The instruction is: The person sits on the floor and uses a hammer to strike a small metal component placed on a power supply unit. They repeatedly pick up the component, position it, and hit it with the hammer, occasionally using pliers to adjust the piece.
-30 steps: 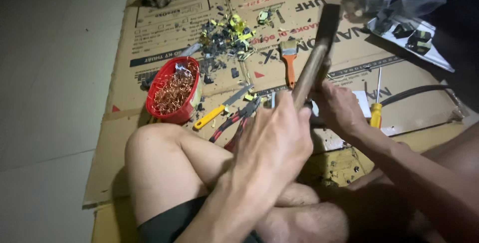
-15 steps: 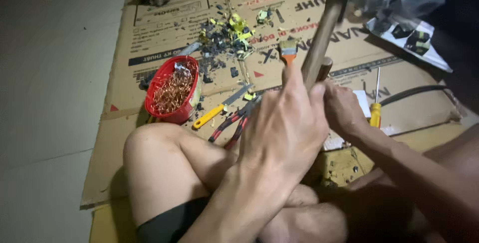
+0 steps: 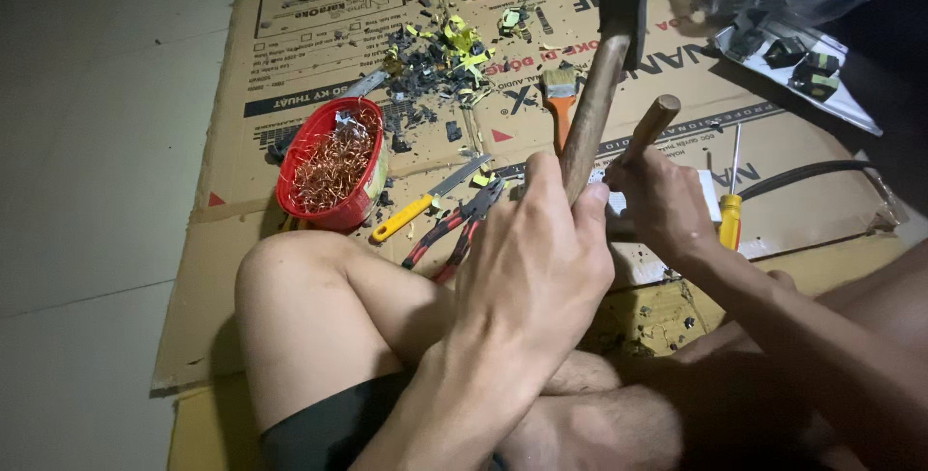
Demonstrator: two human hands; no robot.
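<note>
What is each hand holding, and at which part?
Left hand holds the hammer by its wooden handle; right hand grips a wooden-handled tool below the handle's end.

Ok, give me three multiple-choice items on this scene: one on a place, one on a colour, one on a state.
1. Where does the red bowl of copper wire scraps sit?
A. On the cardboard, beyond the bent knee
B. On the bare floor at the far left
C. In the person's lap

2. What colour is the handle of the screwdriver lying beside the right hand?
A. Blue
B. Yellow
C. Green

3. How is the hammer held by the left hand?
A. Lying flat on the cardboard
B. Raised, head up near the top edge
C. Head resting on the knee

Answers:
1. A, since the bowl rests on the cardboard sheet past the knee.
2. B, the handle is yellow.
3. B, the wooden handle rises from the fist and the dark head is cut off by the frame top.
</note>
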